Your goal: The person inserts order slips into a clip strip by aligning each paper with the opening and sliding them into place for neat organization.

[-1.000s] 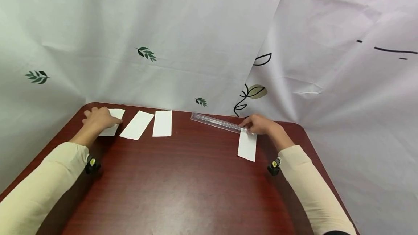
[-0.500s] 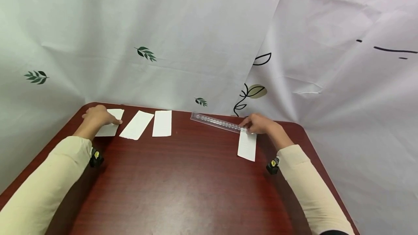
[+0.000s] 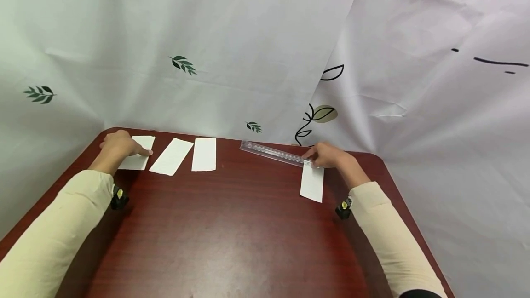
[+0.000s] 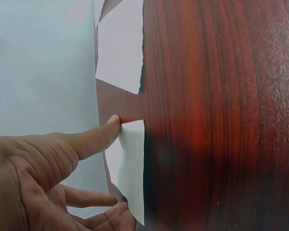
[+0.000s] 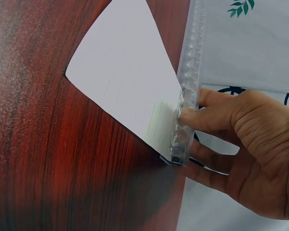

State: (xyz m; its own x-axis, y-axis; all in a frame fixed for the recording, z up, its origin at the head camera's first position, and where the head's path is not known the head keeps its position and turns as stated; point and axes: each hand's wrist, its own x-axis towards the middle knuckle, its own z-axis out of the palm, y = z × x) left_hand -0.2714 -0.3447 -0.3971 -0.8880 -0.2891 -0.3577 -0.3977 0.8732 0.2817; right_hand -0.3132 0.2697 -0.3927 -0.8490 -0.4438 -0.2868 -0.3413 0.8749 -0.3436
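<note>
Right hand pinches clear ruler end over paper strip at table's far right; left hand fingers, apparently straight, press leftmost strip. We judge two strips lie untouched.

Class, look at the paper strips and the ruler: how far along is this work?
Done: three paper strips lie in a row at the table's far left. In hand: the left hand touches the leftmost strip; the right hand holds the clear ruler across the fourth strip. Left: that strip sits apart from the row.
</note>
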